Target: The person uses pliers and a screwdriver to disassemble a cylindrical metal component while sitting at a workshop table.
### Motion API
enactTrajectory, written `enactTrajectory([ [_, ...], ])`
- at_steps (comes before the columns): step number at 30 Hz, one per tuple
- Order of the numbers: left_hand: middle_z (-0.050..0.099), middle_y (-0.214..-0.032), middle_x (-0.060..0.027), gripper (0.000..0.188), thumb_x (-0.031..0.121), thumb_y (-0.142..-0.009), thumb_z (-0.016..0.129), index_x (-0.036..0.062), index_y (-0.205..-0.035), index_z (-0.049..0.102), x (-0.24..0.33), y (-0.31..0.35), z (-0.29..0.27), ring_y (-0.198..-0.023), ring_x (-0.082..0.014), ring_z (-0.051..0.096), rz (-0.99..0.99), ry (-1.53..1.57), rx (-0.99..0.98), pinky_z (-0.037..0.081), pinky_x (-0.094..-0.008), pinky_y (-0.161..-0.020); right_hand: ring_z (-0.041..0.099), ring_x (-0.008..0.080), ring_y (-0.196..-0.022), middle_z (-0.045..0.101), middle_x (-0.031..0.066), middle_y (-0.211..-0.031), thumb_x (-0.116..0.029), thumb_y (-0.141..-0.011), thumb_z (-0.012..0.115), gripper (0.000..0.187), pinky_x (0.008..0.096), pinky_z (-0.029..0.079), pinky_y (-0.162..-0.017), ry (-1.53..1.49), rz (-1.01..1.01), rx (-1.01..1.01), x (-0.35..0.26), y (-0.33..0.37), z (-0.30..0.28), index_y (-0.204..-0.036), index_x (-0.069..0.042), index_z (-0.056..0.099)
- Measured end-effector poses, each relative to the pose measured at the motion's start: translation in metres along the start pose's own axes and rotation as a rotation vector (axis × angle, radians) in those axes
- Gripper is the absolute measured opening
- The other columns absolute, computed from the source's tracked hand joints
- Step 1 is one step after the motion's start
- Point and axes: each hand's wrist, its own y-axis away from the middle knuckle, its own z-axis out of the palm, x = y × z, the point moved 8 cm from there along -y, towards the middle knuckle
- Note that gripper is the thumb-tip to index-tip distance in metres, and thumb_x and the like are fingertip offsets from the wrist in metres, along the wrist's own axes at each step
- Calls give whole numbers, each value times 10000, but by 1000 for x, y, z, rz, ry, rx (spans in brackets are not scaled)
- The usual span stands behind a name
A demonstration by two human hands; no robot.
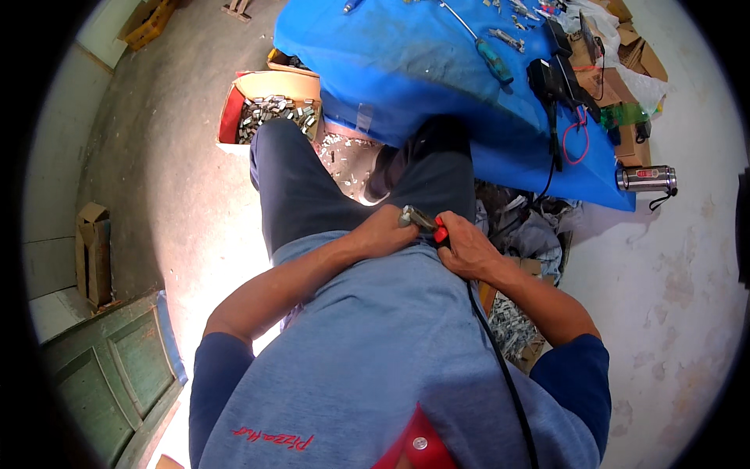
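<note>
Both hands meet in front of my waist, above my lap. My left hand (383,232) is closed, pinching a small greyish metal piece (419,218) that sticks out between the hands. Close beside it, my right hand (471,248) is wrapped round a red-handled tool (441,231). Its front end meets or lies right next to the metal piece; the fingers hide most of it, so its exact kind cannot be made out. A thin black cable (500,363) hangs down across the shirt from near the right hand.
A table with a blue cover (375,47) stands ahead, bearing a teal-handled screwdriver (494,62) and black adapters (541,78). A steel flask (647,179) is at its right corner. Left of my knees, a cardboard box (226,144) holds many small metal pieces.
</note>
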Motion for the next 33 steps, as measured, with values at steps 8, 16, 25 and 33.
enactTrajectory([
  [8,587,-642,-143,251,173,-834,547,-68,-790,602,-7,1,3,-616,-167,511,51,57,33,429,-394,-590,556,458,-901,577,265,-923,-63,-755,558,282,530,444,-781,-21,-16,32,13,-8,10,-1014,-5,461],
  [16,471,-591,46,294,239,-924,589,29,-718,596,3,7,-10,-578,-50,421,-1,105,121,355,-285,-507,621,322,-920,640,170,-1004,-72,-772,553,362,420,493,-797,-320,139,140,23,16,-12,-1125,0,519],
  [25,388,-545,48,338,290,-921,592,143,-638,481,-9,5,-18,-474,-67,307,-210,366,225,224,-282,-440,627,153,-786,643,98,-937,-94,-817,561,393,299,529,-695,-1037,410,177,47,1,-28,-1182,50,538],
  [33,330,-531,43,365,255,-929,583,164,-636,383,-39,14,-33,-427,-87,278,-314,714,355,202,-265,-409,647,280,-856,657,155,-953,-157,-774,605,486,365,515,-754,-484,179,412,17,-75,-132,-1229,6,560],
])
